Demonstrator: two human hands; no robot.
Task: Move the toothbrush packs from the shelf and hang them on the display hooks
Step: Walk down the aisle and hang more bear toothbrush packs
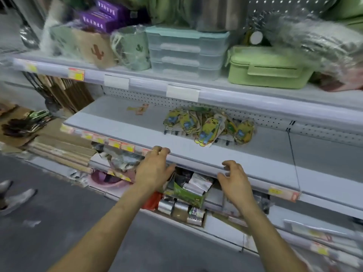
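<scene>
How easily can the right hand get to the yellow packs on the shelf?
Probably yes, easily. The right hand holds nothing and is at the front edge of the shelf; the packs lie further back, with only bare shelf between.

**Colours & patterns, shelving bay**

Toothbrush packs [208, 127], far centre, are showing bright yellow w/ blue & green patches, cartoon-figure print. Shelf [121, 122] under them is reading pale grey-lilac. Pegboard [137, 95] behind is running white w/ a grid of dark dots. Price tags [76, 74] on the shelf edges are glowing yellow on orange-red. Far left, up top: boxes [102, 18] are showing purple w/ white lettering, bag [96, 50] is wearing tan w/ a red-brown cactus, and mug [135, 48] is showing pale green w/ a dark green cactus. Stacked containers [184, 52] are looking clear w/ a teal lid. Lunch box [269, 69], far right, is showing light green all over. Carton [186, 195], near centre, is showing mid green. Floor [59, 222], near left, is looking dark grey.
</scene>
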